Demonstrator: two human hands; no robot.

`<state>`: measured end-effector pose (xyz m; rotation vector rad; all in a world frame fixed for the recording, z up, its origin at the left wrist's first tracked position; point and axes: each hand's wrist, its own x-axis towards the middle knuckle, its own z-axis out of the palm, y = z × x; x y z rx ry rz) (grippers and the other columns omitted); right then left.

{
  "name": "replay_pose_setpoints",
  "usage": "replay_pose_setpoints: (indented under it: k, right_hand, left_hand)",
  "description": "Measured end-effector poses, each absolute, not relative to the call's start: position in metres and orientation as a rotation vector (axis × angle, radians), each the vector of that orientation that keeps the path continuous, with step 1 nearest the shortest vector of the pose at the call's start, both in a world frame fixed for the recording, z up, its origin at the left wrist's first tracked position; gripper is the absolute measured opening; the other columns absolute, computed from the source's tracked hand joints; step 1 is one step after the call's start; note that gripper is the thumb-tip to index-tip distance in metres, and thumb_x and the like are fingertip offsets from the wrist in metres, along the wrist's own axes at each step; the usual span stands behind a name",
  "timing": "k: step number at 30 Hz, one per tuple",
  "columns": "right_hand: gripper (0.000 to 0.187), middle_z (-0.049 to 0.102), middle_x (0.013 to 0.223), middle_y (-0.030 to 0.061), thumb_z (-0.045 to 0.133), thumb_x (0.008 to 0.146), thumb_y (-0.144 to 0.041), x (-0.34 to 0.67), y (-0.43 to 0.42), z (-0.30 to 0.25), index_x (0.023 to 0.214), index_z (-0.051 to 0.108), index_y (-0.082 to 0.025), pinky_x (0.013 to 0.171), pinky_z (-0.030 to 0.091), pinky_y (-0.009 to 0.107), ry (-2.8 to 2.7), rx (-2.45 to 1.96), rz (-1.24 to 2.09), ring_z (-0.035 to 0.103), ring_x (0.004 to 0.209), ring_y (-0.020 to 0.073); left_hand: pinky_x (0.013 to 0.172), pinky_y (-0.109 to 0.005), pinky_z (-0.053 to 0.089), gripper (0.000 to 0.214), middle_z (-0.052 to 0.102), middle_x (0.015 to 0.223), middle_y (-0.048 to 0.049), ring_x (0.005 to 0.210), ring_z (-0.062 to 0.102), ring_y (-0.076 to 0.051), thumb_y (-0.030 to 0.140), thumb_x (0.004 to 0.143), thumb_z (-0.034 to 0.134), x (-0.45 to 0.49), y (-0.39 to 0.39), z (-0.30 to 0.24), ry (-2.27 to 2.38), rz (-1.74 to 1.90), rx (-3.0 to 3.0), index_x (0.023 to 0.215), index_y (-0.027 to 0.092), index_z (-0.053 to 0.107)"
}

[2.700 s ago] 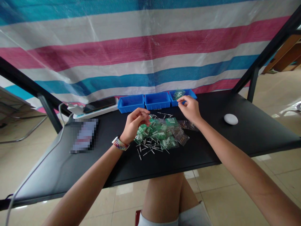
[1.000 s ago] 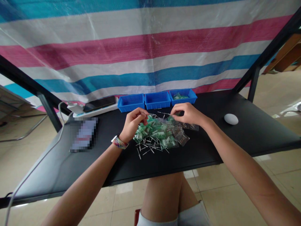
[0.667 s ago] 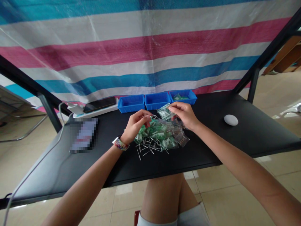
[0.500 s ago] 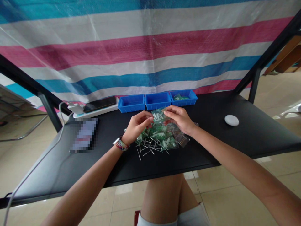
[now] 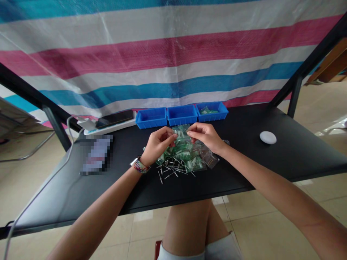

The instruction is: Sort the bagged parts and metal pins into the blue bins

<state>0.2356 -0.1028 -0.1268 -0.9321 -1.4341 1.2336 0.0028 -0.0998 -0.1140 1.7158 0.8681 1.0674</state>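
Observation:
A small clear greenish plastic bag with white pieces inside is pinched between my two hands, above a pile. My left hand, wearing bracelets at the wrist, is closed with thumb and fingertips on the bag's left edge. On its right edge my right hand pinches with thumb and index finger. Just beneath lies a heap of similar green bags, with brownish bags at its right side. Loose silver blind rivets are scattered at the heap's front.
Three blue bins stand in a row behind the pile: a left bin, a middle bin and a right bin holding green bags. A phone rests on a white power strip. A white round object lies at right.
The bag between my hands has turned a little, and more of its upper part shows. My right hand has shifted slightly left. My left hand has hardly moved.

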Motion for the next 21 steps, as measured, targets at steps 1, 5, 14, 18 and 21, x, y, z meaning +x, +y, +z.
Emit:
replay_pose_setpoints:
  k: [1,5,14,18,21]
  right_hand:
    - [0.029,0.069,0.076,-0.0003,0.086,0.080,-0.046,0.2352,-0.1029,-0.1274,0.087,0.075,-0.020,0.059,0.053,0.030,-1.442,-0.933,1.234,0.062,0.061,0.0139]
    - [0.028,0.063,0.068,-0.0026,0.086,0.082,-0.046,0.2353,-0.1026,-0.1300,0.089,0.078,-0.020,0.052,0.046,0.028,-1.471,-0.931,1.220,0.055,0.055,0.0113]
    - [0.027,0.066,0.063,-0.0036,0.084,0.086,-0.043,0.2375,-0.1050,-0.1281,0.103,0.084,-0.023,0.046,0.044,0.025,-1.354,-0.880,1.384,0.051,0.048,0.0093]
    - [0.023,0.080,0.088,0.0025,0.084,0.084,-0.040,0.2367,-0.1069,-0.1249,0.101,0.084,-0.025,0.056,0.055,0.028,-1.300,-0.859,1.377,0.068,0.062,0.0139]
    - [0.021,0.081,0.097,0.0043,0.083,0.083,-0.038,0.2366,-0.1073,-0.1242,0.099,0.084,-0.024,0.064,0.060,0.032,-1.282,-0.817,1.321,0.075,0.078,0.0198]
  left_hand:
    - [0.057,-0.024,0.051,0.031,0.069,0.066,0.0003,0.058,0.064,-0.013,0.044,0.091,0.081,0.0028,-0.0997,-0.1143,0.869,1.066,1.721,0.086,0.019,0.065]
    - [0.054,-0.022,0.048,0.032,0.065,0.066,0.0014,0.057,0.062,-0.012,0.045,0.090,0.082,0.0025,-0.0996,-0.1142,0.883,1.076,1.735,0.086,0.018,0.066]
    - [0.049,-0.022,0.046,0.032,0.063,0.062,0.0030,0.050,0.060,-0.012,0.044,0.088,0.084,0.0014,-0.1005,-0.1142,0.908,1.069,1.710,0.086,0.019,0.065]
    - [0.058,-0.027,0.058,0.032,0.073,0.077,-0.0021,0.062,0.073,-0.017,0.043,0.088,0.084,0.0025,-0.1008,-0.1126,0.841,1.089,1.643,0.099,0.018,0.068]
    - [0.066,-0.031,0.064,0.038,0.077,0.095,-0.0063,0.072,0.079,-0.020,0.042,0.088,0.084,0.0020,-0.0988,-0.1126,0.810,1.138,1.547,0.109,0.017,0.066]
